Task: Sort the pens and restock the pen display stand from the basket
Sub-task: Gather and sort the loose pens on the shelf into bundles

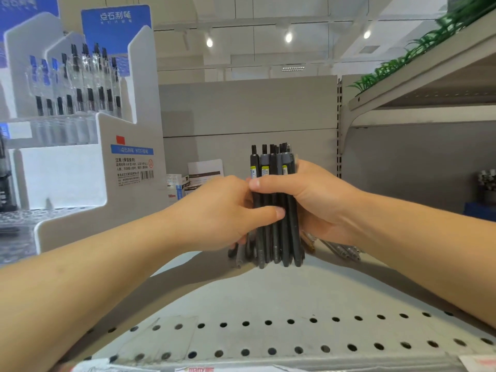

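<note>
we clamp the light, stiff, slippery bundle of black pens [276,210] mid-barrel, left hand [222,213] and right hand [316,202] both closed around it.

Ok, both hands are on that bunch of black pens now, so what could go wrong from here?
1. The bundle of black pens is held upright only by the left hand and right hand; loosening either could spill pens onto the shelf.
2. Fallen pens could mix with the loose pens lying behind the right hand, undoing the sorting.
</note>
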`<control>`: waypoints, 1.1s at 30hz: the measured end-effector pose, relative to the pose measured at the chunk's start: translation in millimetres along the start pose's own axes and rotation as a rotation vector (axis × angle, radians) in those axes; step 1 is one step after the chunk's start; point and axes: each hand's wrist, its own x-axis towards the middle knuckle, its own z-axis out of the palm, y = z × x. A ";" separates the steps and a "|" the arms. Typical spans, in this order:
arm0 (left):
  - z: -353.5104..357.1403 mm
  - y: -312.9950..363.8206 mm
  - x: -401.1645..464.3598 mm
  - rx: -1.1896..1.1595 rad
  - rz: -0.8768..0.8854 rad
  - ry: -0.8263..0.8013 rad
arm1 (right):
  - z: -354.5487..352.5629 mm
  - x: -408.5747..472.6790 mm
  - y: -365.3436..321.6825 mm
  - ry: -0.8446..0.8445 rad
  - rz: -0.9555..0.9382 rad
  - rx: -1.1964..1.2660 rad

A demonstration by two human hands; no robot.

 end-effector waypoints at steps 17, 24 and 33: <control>25.4 86.3 26.5 0.074 0.094 -0.017 | -114.3 -84.6 -73.1 0.297 -0.118 -0.276; 99.9 177.2 94.2 0.226 0.178 -0.145 | -216.3 -127.8 -83.3 0.412 0.019 -0.819; 208.2 223.7 171.1 0.521 0.055 -0.506 | -317.9 -162.8 -45.1 -0.093 0.288 -1.509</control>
